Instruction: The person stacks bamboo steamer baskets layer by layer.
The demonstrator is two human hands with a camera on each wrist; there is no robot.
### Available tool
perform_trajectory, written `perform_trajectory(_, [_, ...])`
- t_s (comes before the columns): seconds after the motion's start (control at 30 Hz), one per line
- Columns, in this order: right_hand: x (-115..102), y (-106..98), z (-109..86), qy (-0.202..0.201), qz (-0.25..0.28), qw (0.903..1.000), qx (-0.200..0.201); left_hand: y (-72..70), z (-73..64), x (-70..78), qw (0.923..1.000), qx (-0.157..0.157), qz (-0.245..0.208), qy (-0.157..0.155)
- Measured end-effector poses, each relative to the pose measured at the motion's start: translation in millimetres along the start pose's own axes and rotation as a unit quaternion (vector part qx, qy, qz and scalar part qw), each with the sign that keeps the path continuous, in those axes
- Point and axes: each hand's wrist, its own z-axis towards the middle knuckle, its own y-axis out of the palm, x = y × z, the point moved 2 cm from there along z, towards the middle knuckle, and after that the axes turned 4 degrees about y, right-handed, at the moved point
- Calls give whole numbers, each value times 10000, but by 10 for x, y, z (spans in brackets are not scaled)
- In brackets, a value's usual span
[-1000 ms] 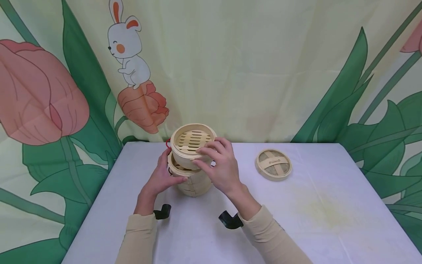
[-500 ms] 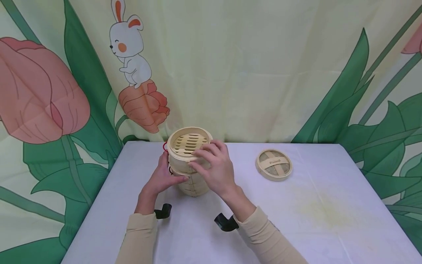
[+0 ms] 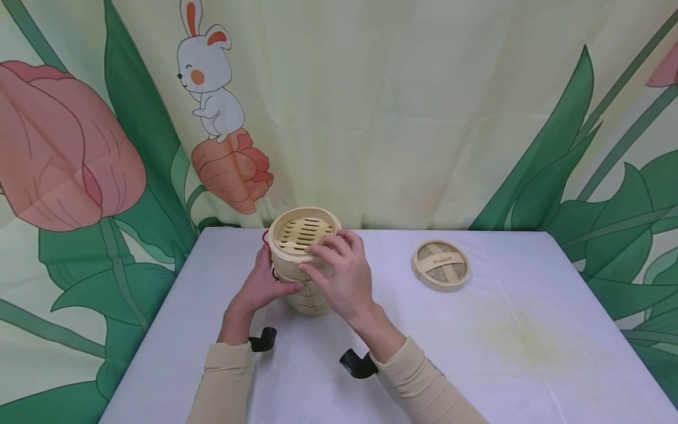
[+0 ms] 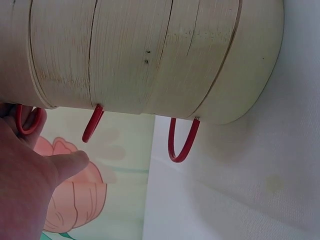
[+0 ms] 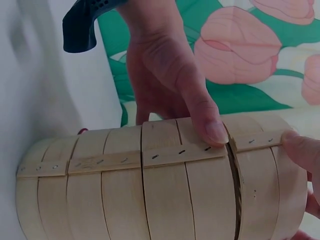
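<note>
Left fingers [image 3: 263,260] wide around pale cylindrical bamboo steamer stack [image 3: 309,301], right fingers [image 3: 338,244] narrowly pinching round slatted top tier [image 3: 288,266] at five o'clock

It looks like a staged set: a cartoon-printed backdrop [image 3: 402,118] fills twelve o'clock, its rabbit [image 3: 212,85] between ten and eleven, pink tulip [image 3: 69,147] at nine, behind a white-covered surface [image 3: 477,335] at six.

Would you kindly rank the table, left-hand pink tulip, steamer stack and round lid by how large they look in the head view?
1. Table
2. Left-hand pink tulip
3. Steamer stack, partly hidden
4. Round lid
</note>
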Motion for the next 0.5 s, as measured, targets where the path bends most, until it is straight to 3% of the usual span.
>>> perform_trajectory(0.5, [1, 16, -13, 32, -96, 9999, -110, 17, 0, -4, 10000, 10, -5, 4])
